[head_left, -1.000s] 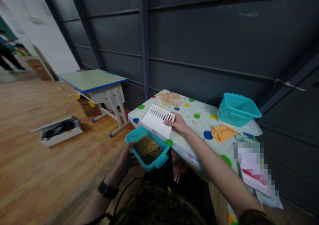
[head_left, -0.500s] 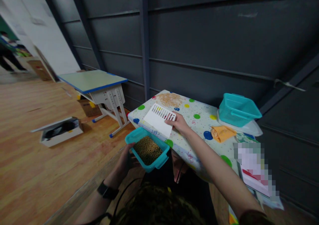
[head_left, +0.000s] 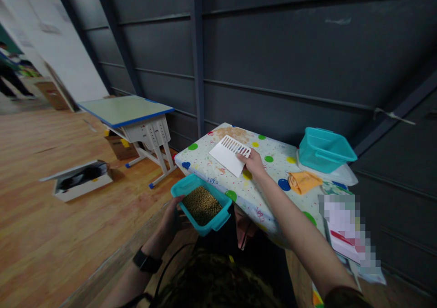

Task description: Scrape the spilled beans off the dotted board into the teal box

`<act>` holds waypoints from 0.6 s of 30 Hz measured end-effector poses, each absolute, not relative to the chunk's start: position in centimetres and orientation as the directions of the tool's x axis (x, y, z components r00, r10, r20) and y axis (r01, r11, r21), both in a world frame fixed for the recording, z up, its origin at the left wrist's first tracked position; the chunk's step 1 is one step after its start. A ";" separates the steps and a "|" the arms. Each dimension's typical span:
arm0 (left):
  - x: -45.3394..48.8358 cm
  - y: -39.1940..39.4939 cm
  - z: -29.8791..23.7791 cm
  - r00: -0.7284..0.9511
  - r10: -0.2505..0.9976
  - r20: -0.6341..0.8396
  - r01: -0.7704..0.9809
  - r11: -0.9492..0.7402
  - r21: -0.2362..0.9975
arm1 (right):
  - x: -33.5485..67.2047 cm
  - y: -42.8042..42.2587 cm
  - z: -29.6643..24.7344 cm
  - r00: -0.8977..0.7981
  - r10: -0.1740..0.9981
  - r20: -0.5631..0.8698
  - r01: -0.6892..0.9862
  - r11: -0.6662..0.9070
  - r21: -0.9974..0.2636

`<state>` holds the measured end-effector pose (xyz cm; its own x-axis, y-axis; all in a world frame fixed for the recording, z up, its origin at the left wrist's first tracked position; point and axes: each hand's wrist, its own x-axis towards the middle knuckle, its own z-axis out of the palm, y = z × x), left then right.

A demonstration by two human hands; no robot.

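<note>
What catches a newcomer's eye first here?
Likely the turquoise tub of beans in the left hand, beside the near edge of the spotted tablecloth. Then the white slotted scraper in the right hand, and a second turquoise tub toward the tablecloth's right end.

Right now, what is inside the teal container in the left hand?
The teal container holds small tan beans; only their top layer shows, and whatever lies beneath is covered.
</note>
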<state>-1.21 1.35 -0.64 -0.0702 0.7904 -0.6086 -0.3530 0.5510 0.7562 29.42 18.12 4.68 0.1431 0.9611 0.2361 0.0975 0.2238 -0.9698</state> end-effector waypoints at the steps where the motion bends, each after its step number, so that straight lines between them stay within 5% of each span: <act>1: -1.2 1.3 -0.6 -0.076 0.790 -0.608 -0.346 0.551 0.759 | 29.4 18.1 4.6 0.126 0.963 0.237 0.099 0.226 -0.969; 18: -1.2 1.3 -1.1 -0.061 0.785 -0.617 -0.352 0.562 0.749 | 28.0 16.5 5.5 -0.015 0.986 0.165 -0.001 0.165 -0.986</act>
<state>-1.23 1.26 -1.09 -0.0606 0.7845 -0.6171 -0.3516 0.5618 0.7488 27.99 16.46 5.50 -0.0148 0.9863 0.1645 -0.0012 0.1645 -0.9864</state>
